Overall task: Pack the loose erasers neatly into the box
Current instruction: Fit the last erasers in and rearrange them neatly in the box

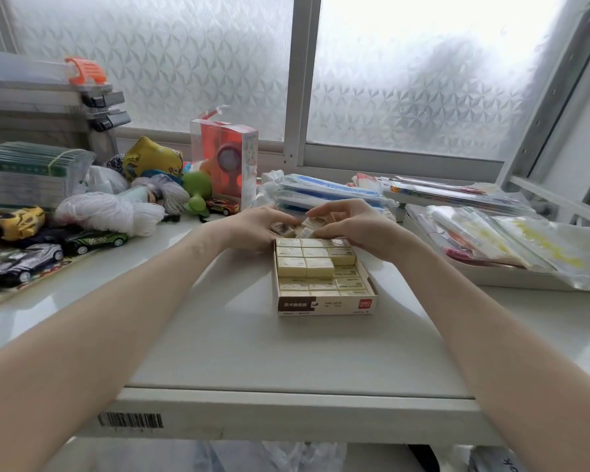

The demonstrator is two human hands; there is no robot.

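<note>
A small open cardboard box (pixel 324 304) with a brown and red label sits mid-table, filled with cream erasers (pixel 305 267) in rows, a second layer at its far end. Just behind the box lies a small heap of loose erasers (pixel 309 223). My left hand (pixel 252 229) reaches into the heap from the left, fingers curled over an eraser. My right hand (pixel 351 224) comes from the right, fingertips pinching a loose eraser above the heap. Both hands partly hide the heap.
Toy cars (pixel 92 240), white yarn (pixel 106 212) and plush toys crowd the left. A clear red toy package (pixel 223 158) stands behind. Plastic-wrapped stationery packs (pixel 331 192) and a tray of bags (pixel 511 247) lie to the right. The table's front edge (pixel 286 400) is near me.
</note>
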